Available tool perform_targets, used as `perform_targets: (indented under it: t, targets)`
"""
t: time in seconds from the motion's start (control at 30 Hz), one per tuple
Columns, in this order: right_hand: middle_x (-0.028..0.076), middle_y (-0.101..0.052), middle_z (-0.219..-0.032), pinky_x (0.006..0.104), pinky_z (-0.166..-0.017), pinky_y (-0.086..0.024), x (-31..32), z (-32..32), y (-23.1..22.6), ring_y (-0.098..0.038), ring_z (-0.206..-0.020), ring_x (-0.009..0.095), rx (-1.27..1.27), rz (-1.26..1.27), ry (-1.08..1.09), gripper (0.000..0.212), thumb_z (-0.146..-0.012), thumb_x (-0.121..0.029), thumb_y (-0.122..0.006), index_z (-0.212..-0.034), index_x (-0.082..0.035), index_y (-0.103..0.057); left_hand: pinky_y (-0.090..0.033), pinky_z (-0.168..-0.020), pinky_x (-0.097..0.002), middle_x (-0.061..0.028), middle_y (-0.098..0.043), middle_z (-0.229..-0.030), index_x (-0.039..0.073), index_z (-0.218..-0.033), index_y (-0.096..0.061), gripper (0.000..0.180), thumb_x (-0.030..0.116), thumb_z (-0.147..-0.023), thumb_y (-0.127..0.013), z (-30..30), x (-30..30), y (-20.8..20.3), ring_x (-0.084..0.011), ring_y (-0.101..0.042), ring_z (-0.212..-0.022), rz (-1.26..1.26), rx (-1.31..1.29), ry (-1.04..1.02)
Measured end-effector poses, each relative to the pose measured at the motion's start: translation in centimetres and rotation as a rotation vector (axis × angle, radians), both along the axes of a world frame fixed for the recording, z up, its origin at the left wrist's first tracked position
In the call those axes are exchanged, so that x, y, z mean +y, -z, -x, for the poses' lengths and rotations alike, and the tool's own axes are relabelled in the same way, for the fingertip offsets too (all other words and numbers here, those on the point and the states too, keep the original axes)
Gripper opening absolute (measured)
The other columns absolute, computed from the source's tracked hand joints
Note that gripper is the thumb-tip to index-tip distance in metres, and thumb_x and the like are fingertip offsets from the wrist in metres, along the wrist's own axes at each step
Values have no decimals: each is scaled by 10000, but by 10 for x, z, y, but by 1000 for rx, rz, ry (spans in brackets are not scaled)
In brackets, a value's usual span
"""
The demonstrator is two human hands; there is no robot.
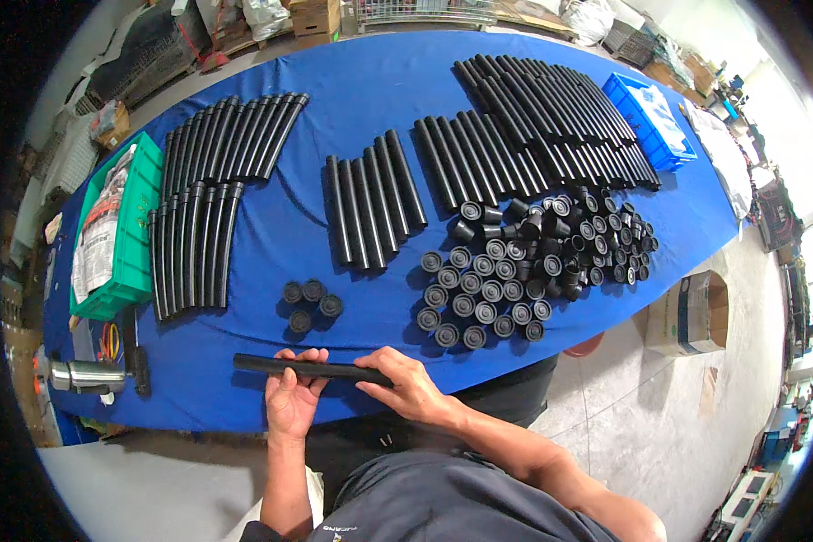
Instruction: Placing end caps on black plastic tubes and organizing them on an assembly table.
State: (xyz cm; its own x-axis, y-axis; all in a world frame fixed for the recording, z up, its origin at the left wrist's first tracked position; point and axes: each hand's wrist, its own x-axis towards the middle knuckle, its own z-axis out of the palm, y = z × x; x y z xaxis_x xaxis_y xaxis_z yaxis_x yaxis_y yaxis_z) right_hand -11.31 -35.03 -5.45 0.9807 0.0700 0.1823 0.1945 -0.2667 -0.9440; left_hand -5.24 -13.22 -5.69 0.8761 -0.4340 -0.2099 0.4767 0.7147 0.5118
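Observation:
A black tube (334,369) lies level across both my hands at the table's near edge. My left hand (291,397) is wrapped round its middle from below, thumb in front. Over its right end my right hand (405,384) is closed, hiding that end. Just beyond the tube sit several black rubber caps (312,291) in a small group. Farther out, a row of loose black tubes (364,212) lies side by side. To the right is a big cluster of black caps (492,289), many standing with their ringed faces up.
Tubes with wider ends (194,235) lie in rows at the left, beside a green crate (144,217) holding paper. More tubes (551,117) are piled at the far right near a blue crate (646,122). A silver tool (88,376) rests at the near left. A cardboard box (686,316) stands on the floor.

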Motion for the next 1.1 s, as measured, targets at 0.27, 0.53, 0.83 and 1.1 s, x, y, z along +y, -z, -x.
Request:
perform_targets:
  t: [0.27, 0.53, 0.83, 1.1]
  targets:
    - [162, -620, -1024, 382, -751, -551, 4, -1, -21, -648, -928, 335, 298, -296, -19, 364, -845, -83, -731, -1172, -9, -590, -516, -1010, -524, -198, -618, -1223, 74, -1218, -502, 321, 87, -933, -649, 0, 12, 15, -384, -551, -1242, 50, -35, 33]
    - [154, -640, -1026, 366, -775, -548, 5, 0, -15, -663, -953, 304, -133, 95, 25, 344, -857, -120, -732, -1159, -10, -610, -497, -1031, -539, -205, -609, -1240, 65, -1241, -497, 314, 91, -953, -619, -4, 9, 18, -373, -536, -1264, 81, -12, 65]
    - [192, -668, -1008, 347, -750, -546, 7, 1, -12, -677, -913, 316, -234, 154, 26, 405, -860, -195, -743, -1186, 5, -609, -505, -1011, -545, -230, -607, -1241, 62, -1233, -497, 292, 103, -965, -604, -5, 13, 20, -396, -552, -1243, 71, 46, 32]
    - [93, -687, -959, 296, -707, -549, 3, -4, -10, -666, -775, 136, 34, 6, 16, 483, -880, -219, -750, -1259, 19, -569, -510, -1017, -527, -207, -622, -1231, 46, -1237, -521, 291, 131, -971, -602, -5, 6, 9, -379, -552, -1245, 2, -8, 44]
